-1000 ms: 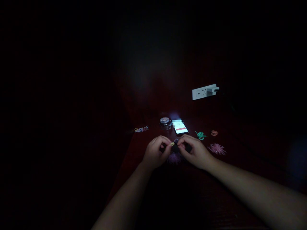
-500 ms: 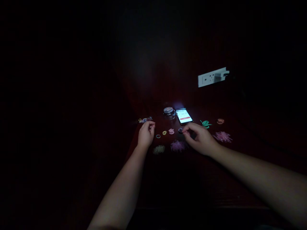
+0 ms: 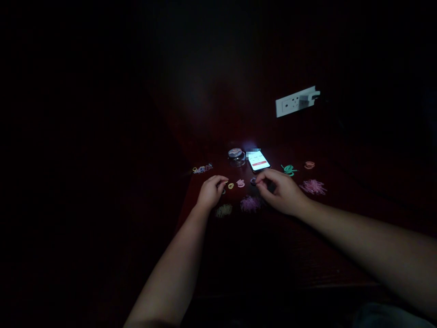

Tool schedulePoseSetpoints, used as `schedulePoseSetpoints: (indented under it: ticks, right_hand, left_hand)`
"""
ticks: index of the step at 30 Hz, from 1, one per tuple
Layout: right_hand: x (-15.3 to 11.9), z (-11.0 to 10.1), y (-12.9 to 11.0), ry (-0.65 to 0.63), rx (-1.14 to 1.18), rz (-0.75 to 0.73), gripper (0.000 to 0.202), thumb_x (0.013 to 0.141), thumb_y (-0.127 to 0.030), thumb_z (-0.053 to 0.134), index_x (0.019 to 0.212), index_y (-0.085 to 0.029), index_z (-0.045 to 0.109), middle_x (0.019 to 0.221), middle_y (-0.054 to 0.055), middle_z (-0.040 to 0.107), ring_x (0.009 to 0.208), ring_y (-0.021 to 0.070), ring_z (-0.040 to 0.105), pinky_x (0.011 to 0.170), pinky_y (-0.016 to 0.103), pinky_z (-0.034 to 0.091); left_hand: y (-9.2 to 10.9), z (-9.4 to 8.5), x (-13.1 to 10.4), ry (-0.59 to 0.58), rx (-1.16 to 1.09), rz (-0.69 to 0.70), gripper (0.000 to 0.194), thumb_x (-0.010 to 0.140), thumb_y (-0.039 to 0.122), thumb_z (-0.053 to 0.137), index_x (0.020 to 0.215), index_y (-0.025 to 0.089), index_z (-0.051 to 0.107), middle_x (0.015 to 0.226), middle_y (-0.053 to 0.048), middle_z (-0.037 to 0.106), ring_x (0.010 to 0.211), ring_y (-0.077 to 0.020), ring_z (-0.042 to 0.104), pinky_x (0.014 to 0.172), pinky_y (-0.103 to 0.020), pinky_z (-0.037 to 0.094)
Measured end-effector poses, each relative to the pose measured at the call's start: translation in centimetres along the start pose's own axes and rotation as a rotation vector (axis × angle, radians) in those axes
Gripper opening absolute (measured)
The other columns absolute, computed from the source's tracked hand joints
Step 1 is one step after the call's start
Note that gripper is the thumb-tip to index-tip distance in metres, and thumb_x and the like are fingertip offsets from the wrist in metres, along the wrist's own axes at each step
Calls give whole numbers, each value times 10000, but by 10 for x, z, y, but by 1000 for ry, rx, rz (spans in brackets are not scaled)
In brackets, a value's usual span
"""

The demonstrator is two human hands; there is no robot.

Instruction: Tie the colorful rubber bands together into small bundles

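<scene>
My left hand [image 3: 210, 192] is closed in a pinch, with a small yellow elastic band [image 3: 226, 182] just showing at the fingertips. Right of it lie a yellow band pile [image 3: 231, 186] and pink bands [image 3: 241, 183]. A greenish band [image 3: 223, 192] is partly hidden by this hand. My right hand [image 3: 282, 192] is closed too, its thumb and forefinger pinched at the edge of dark purple elastic bands [image 3: 253, 181]. Nearer to me lie a heap of pale yellow bands [image 3: 224, 210] and a heap of purple bands [image 3: 250, 203].
Behind the hands stand a lidded clear jar [image 3: 236, 157] and a lit phone [image 3: 258, 161]. Mixed bands [image 3: 203, 169] lie at the left edge. Green bands [image 3: 288, 170], orange bands [image 3: 309, 165] and a pink heap [image 3: 313, 187] lie right. A wall socket [image 3: 293, 104] holds a plug.
My left hand has moved right, away from the mixed bands, and now covers part of the greenish band. My right hand stays at the purple bands. The view has shifted slightly.
</scene>
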State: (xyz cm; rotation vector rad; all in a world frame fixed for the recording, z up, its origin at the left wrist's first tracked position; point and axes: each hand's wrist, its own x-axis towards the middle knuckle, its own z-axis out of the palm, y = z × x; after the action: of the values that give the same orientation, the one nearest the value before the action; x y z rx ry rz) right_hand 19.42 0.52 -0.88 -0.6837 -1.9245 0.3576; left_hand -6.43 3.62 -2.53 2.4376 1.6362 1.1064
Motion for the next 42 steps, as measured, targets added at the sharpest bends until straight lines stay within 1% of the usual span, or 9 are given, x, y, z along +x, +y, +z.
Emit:
schedulePoseSetpoints:
  ticks: [5, 12, 18, 24, 31, 35, 38, 42]
  right_hand:
    - [0, -1, -1, -8, 7, -19, 67, 810, -131, 541, 826, -186, 575, 719, 5, 550, 650, 137, 527, 617, 270, 427]
    - [1, 0, -1, -20, 3, 0, 88, 799, -118, 540, 828, -194, 572, 726, 3, 553, 650, 131, 524, 589, 258, 410]
    - [3, 0, -4, -21, 9, 6, 65, 804, -137, 534, 809, -196, 561, 719, 5, 548, 647, 132, 522, 600, 266, 420]
    - [2, -1, -4, -27, -3, 9, 77, 801, -131, 531, 824, -194, 569, 732, 7, 553, 657, 134, 528, 615, 272, 426]
    - [2, -1, -4, -25, 15, 4, 89, 794, -123, 543, 829, -197, 577, 737, 9, 565, 658, 137, 529, 616, 277, 433]
    - [3, -1, -4, -29, 3, 6, 90, 801, -121, 537, 836, -191, 581, 752, 18, 571, 660, 142, 534, 610, 281, 432]
    - [3, -2, -5, -36, 7, 4, 72, 812, -133, 533, 823, -189, 578, 743, 19, 567, 653, 141, 531, 598, 278, 426]
    - [2, -2, -4, -48, 4, -4, 67, 817, -137, 536, 829, -190, 575, 743, 16, 565, 654, 139, 526, 605, 277, 427]
  left_hand:
    - [-2, 6, 3, -51, 13, 7, 165, 872, 124, 599, 960, 221, 700, 978, -25, 714, 932, -164, 658, 877, -287, 515]
    - [0, 11, 5, -49, 59, -13, 171, 865, 125, 600, 985, 210, 686, 1020, -40, 707, 955, -173, 655, 906, -306, 517]
    - [2, 11, 5, -85, 65, -35, 178, 843, 135, 635, 996, 214, 676, 979, -21, 728, 848, -146, 683, 829, -266, 539]
    - [2, 12, 5, -100, 65, -51, 157, 841, 145, 636, 972, 218, 685, 960, -18, 736, 836, -154, 686, 812, -275, 540]
    - [7, 10, 6, -62, 75, -53, 154, 862, 150, 612, 982, 209, 689, 1021, -41, 726, 945, -178, 671, 897, -314, 524]
    - [5, 11, 6, -117, 64, -24, 125, 848, 143, 639, 909, 213, 721, 968, -29, 742, 917, -170, 681, 888, -304, 532]
    - [4, 14, 5, -159, 53, -6, 134, 843, 137, 648, 895, 221, 738, 969, -20, 752, 917, -161, 689, 897, -295, 535]
    - [5, 16, 5, -165, 48, -1, 128, 848, 159, 650, 905, 224, 746, 990, -20, 753, 936, -162, 688, 913, -296, 530]
